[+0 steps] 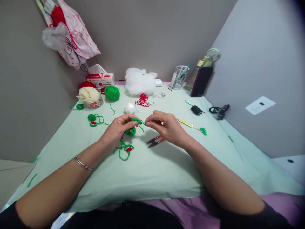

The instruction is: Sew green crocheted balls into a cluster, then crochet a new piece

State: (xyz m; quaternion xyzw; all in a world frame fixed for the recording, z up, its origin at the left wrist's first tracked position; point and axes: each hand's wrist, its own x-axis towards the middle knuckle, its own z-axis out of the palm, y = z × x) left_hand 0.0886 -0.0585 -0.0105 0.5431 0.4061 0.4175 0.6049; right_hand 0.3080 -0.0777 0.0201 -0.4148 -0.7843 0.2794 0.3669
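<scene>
My left hand [121, 125] is closed on a green crochet piece [136, 121], pinched between thumb and fingers above the table. A round green crocheted part [130, 132] shows just below these fingers. With fingertips pinched together, my right hand [164, 124] holds a thin green yarn strand [143, 122] at the piece's right end; whether a needle is there too is too small to tell. Under my right hand lie thread snips [154, 141], partly covered by it. A small red and green crochet piece [129, 148] with loose green yarn rests below my left hand.
Behind the hands are white stuffing [140, 82], a green yarn ball [111, 93], a white ball [130, 108] and tangled red yarn [142, 100]. A yellow-handled crochet hook [186, 123] lies right. A phone [202, 82] leans on a bottle [206, 60] near the wall.
</scene>
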